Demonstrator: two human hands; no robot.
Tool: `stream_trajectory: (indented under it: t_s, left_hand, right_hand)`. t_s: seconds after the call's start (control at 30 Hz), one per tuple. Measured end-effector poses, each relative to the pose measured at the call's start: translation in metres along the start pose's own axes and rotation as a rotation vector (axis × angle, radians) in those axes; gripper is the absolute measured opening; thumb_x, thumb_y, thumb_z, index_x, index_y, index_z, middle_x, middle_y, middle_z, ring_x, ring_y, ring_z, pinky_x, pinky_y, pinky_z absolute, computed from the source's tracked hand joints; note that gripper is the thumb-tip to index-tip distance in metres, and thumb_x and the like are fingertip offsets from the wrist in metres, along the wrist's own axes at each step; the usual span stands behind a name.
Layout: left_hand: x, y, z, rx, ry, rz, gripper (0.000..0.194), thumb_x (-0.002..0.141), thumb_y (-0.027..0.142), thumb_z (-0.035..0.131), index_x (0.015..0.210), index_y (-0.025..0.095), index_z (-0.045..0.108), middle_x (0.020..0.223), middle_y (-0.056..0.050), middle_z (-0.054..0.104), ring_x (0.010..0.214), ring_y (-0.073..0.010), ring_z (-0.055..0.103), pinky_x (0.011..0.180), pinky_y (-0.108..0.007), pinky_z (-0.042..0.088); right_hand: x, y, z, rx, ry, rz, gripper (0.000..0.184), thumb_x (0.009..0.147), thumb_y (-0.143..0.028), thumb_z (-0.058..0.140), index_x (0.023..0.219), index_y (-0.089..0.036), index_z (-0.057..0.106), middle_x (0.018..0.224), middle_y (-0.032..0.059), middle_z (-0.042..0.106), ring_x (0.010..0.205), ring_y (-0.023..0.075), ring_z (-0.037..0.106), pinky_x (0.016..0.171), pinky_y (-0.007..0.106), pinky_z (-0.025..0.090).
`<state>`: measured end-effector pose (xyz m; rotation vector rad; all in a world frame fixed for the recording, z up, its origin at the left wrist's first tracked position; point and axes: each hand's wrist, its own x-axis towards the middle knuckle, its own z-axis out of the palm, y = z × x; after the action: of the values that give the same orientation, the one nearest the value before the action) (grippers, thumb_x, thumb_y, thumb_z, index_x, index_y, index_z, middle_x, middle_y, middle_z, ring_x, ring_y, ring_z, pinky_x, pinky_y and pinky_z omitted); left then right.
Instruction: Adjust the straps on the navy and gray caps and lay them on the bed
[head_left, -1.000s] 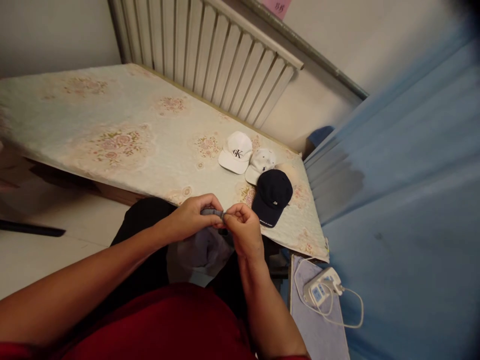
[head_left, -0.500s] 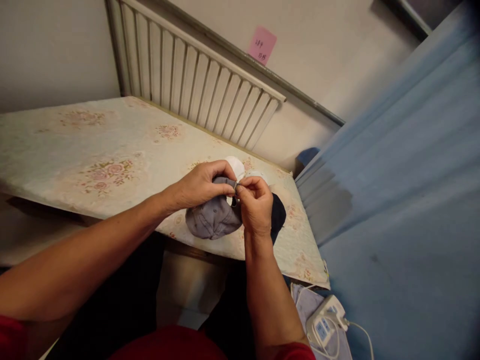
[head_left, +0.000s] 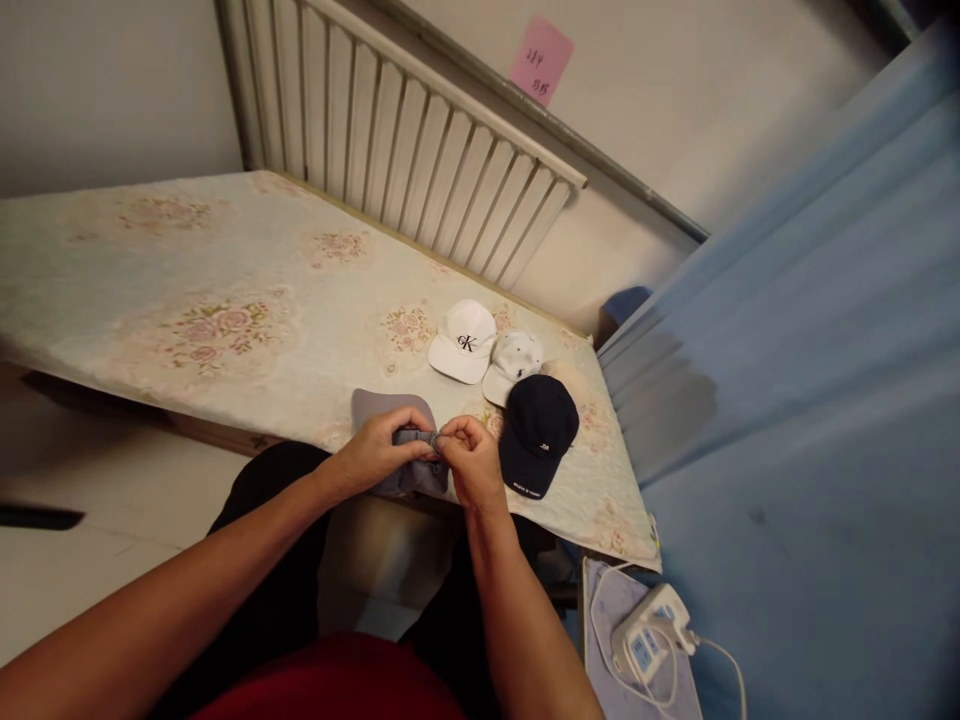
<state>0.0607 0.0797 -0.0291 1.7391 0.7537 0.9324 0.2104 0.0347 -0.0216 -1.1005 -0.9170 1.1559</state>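
A grey baseball cap [head_left: 420, 481] is between my hands at the table's front edge, its brim pointing up and to the left. My left hand [head_left: 379, 450] pinches the cap's back strap between thumb and fingers. On the strap's other side, the fingertips of my right hand [head_left: 474, 465] pinch its end near the buckle; the exact fastening is too small to make out. Just right of my right hand lies a navy cap [head_left: 541, 425] with small white lettering. Beyond it are a white cap with CK letters [head_left: 463, 338], a second white cap [head_left: 514, 365] and a partly hidden beige cap [head_left: 568, 377].
A floral cloth [head_left: 300, 330] covers the table. Behind it stand a white radiator [head_left: 420, 140] and a wall with a pink note [head_left: 541, 60]. A blue curtain [head_left: 787, 400] hangs at the right. Below it, a white power strip [head_left: 649, 635] with cords lies on a small surface.
Both hands have moved with the grey cap toward me and slightly left. Its brim now shows, and the caps behind are uncovered.
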Motion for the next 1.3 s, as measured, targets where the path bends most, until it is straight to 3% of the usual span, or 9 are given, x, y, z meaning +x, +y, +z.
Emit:
stream_trajectory:
  t_s: [0.4, 0.87, 1.07, 1.3]
  left_hand:
    - [-0.008, -0.008, 0.003, -0.058, -0.027, -0.063, 0.016, 0.076, 0.029, 0.065, 0.087, 0.018, 0.061, 0.077, 0.001, 0.066, 0.075, -0.0164, 0.062, 0.072, -0.028, 0.049]
    - [-0.014, -0.006, 0.003, 0.120, -0.041, -0.015, 0.019, 0.077, 0.033, 0.061, 0.089, 0.018, 0.064, 0.084, 0.000, 0.068, 0.081, -0.0179, 0.061, 0.075, -0.028, 0.046]
    - [-0.014, -0.003, 0.004, 0.171, -0.045, 0.029, 0.016, 0.079, 0.031, 0.059, 0.088, 0.019, 0.064, 0.084, 0.000, 0.068, 0.081, -0.0176, 0.062, 0.076, -0.028, 0.045]
    - [-0.015, -0.004, 0.005, 0.167, -0.059, 0.033, 0.018, 0.080, 0.033, 0.058, 0.089, 0.019, 0.064, 0.083, -0.001, 0.069, 0.080, -0.0183, 0.062, 0.074, -0.028, 0.047]
  right_hand:
    - [-0.009, 0.000, -0.001, 0.063, -0.072, 0.088, 0.022, 0.057, -0.021, 0.073, 0.072, -0.019, 0.056, 0.053, -0.0094, 0.055, 0.044, 0.0091, 0.057, 0.051, 0.026, 0.056]
    - [-0.010, 0.001, -0.009, 0.090, -0.159, 0.190, 0.029, 0.054, -0.024, 0.082, 0.070, -0.018, 0.059, 0.054, -0.0091, 0.052, 0.049, 0.0071, 0.055, 0.058, 0.027, 0.061]
    - [-0.010, 0.000, -0.008, 0.049, -0.121, 0.206, 0.029, 0.052, -0.024, 0.082, 0.067, -0.018, 0.059, 0.051, -0.0099, 0.051, 0.045, 0.0056, 0.051, 0.055, 0.026, 0.059]
    - [-0.012, 0.000, -0.011, -0.080, -0.059, 0.170, 0.018, 0.054, -0.021, 0.076, 0.066, -0.017, 0.063, 0.053, -0.0057, 0.061, 0.049, 0.0100, 0.060, 0.054, 0.023, 0.055]
